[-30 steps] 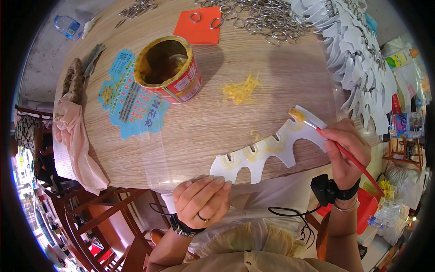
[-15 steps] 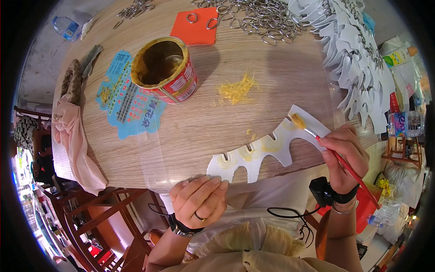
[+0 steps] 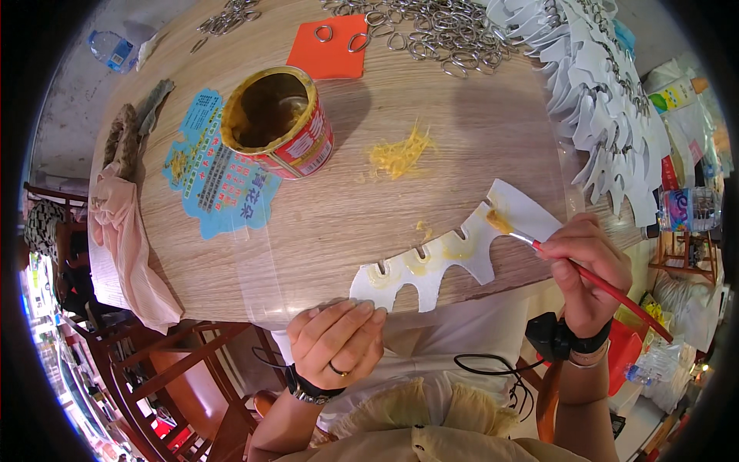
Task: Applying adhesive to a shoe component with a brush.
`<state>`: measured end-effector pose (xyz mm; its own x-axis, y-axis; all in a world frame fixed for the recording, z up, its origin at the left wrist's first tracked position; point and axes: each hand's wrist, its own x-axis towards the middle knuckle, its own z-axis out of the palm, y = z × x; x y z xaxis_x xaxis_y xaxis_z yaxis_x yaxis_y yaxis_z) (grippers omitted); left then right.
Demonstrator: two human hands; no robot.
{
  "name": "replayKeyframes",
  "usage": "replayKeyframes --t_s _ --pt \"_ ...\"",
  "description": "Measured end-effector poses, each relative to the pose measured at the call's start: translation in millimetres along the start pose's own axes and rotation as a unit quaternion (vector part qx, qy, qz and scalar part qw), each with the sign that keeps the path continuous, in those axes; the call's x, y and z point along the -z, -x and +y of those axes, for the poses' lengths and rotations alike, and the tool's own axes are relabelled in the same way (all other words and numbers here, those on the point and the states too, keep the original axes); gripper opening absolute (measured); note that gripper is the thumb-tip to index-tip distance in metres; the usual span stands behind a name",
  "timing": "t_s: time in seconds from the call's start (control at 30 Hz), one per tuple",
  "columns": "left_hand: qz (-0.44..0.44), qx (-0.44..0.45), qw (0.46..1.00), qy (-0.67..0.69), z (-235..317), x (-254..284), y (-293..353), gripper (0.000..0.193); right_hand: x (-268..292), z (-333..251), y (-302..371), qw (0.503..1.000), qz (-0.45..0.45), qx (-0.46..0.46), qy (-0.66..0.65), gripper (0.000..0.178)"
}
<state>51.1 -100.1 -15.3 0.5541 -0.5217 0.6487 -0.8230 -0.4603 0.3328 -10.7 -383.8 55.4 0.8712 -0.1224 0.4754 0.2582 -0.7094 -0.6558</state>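
Observation:
A white flat piece point(image 3: 475, 266) with a scalloped near edge and several narrow slots along its far edge lies at the table's front. Yellow paste is smeared around its slots. My left hand point(image 3: 339, 343) pinches the piece's left end, fingers bent over it. In my right hand point(image 3: 589, 266) is a paintbrush with a red handle point(image 3: 616, 294). Its paste-covered bristles touch the piece beside the rightmost slot. Beyond stands an open red can point(image 3: 306, 144), its rim and inside coated with the paste. A yellow paste smear point(image 3: 402, 152) marks the table right of the can.
Metal rings point(image 3: 454, 38) are heaped at the far side, near an orange-red square point(image 3: 327, 54). Similar white pieces point(image 3: 589, 92) hang in a dense row along the right. A blue printed sheet point(image 3: 223, 181) lies under the can; a pink cloth point(image 3: 127, 231) drapes over the left edge.
The brush tip has slid a little nearer to me along the white piece, beside the rightmost slot, and the handle has tilted flatter. My left hand stays at the same end.

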Motion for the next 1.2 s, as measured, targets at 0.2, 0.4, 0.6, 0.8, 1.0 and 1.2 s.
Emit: replayKeyframes --t_s 0.2,0.4,0.6,0.8,1.0,1.2 --pt "-0.003 -0.001 1.000 0.004 -1 1 0 0.032 -7 0 -6 1.000 -0.015 0.016 0.003 0.009" --pt "0.001 -0.002 1.000 0.005 0 0 0 0.032 -5 -1 -7 0.999 -0.014 0.023 0.022 0.009" --pt "0.007 0.005 1.000 0.003 1 -1 1 0.030 4 -2 -9 1.000 -0.018 0.004 0.014 0.006" --pt "0.006 0.007 1.000 0.002 1 -1 2 0.029 13 -6 -15 0.998 -0.022 -0.003 0.051 0.006" --pt "-0.007 -0.014 1.000 0.004 -2 0 4 0.024 7 2 -17 0.997 0.001 0.031 0.073 0.010" --pt "-0.017 -0.018 1.000 0.008 -2 3 1 0.023 -2 5 -25 0.996 0.001 0.054 0.068 0.009"
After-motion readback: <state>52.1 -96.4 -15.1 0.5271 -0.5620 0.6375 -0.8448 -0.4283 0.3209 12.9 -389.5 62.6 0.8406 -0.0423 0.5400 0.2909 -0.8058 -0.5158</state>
